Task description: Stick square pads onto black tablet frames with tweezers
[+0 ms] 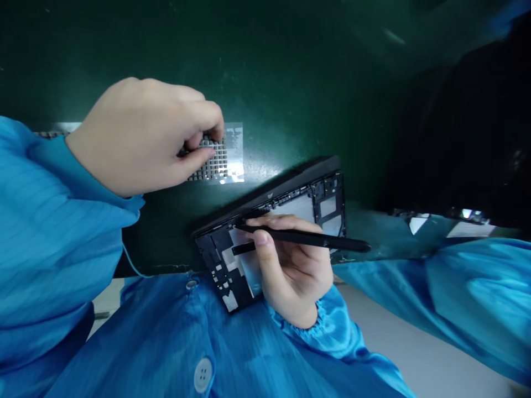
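My left hand point(149, 135) is closed, its thumb and fingers curled together over a clear sheet of small grey square pads point(219, 160) on the bench. Whatever lies between those fingertips is too small or hidden to make out. In my right hand point(296, 265) are slim black tweezers point(307, 236), gripped like a pen, with the tip pointing left near the inner edge of an opened tablet-like device point(232, 271). The device lies tilted at the bench's near edge, its black frame, silvery panels and small parts exposed. My right hand covers part of its middle.
A dark green bench top point(290, 83) stretches beneath everything. At the right stands a large black object point(464, 143), with small bright pieces along its lower edge. Another blue sleeve point(468, 298) reaches in from the right, close to my right arm.
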The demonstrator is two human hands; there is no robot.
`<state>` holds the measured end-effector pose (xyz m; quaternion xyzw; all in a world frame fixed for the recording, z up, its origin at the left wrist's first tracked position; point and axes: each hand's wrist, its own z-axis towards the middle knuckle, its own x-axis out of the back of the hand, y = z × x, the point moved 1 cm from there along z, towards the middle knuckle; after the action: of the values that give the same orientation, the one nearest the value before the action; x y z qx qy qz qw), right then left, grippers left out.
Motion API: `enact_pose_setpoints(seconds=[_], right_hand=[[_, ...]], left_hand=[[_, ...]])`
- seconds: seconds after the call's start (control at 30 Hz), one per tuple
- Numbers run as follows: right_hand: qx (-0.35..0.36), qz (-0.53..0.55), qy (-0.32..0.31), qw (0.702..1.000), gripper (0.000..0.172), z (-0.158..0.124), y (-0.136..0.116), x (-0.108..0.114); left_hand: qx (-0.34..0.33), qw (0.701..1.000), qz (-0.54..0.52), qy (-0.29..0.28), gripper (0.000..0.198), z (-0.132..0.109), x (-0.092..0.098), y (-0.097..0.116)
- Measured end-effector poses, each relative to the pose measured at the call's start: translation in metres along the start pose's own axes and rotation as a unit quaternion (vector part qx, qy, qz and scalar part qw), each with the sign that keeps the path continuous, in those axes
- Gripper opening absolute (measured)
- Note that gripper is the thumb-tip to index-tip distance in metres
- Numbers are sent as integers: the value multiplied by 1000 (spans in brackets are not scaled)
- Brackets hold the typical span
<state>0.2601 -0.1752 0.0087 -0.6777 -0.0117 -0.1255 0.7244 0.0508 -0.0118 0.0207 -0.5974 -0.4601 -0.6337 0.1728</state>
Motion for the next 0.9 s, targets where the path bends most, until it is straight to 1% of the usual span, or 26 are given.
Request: enact_pose_setpoints(seconds=[0.13,0.23,0.3,0.37,0.47,0.53,0.6,0.63,0.7,0.73,0.83,0.9], right_hand=[[17,-27,-7,999,32,2,-1,1],[42,-73,-37,996,36,0,-7,3],[38,-96,-61,993,37,4,-14,8],[30,-104,-79,991,33,20,-20,14],[47,-109,-127,985,22,66,-21,21],[63,-100,-178,977,16,104,-13,18],[64,-82,-237,966,17,136,1,10],[62,-73,-260,961,20,148,8,6],[54,-62,-284,955,26,160,20,-2],[46,-61,-284,956,29,161,23,-5],[20,-64,-256,964,38,157,23,-8],[5,-69,-248,966,41,156,20,-8]], left_hand=[[-1,1000,-1,5,42,0,-2,2],[5,1000,-1,7,46,0,-1,2],[10,1000,1,6,48,0,-1,2],[2,1000,3,-3,49,0,0,0],[-25,999,-2,-21,45,0,0,-2],[-29,999,-15,-23,45,1,-1,-5],[-29,999,-30,-11,49,1,-1,-6],[-30,999,-35,-10,51,1,-2,-7],[-34,999,-37,-14,53,1,-2,-7],[-34,999,-36,-20,53,1,-2,-7],[-31,998,-30,-35,51,1,0,-5],[-30,999,-25,-38,50,2,2,-4]])
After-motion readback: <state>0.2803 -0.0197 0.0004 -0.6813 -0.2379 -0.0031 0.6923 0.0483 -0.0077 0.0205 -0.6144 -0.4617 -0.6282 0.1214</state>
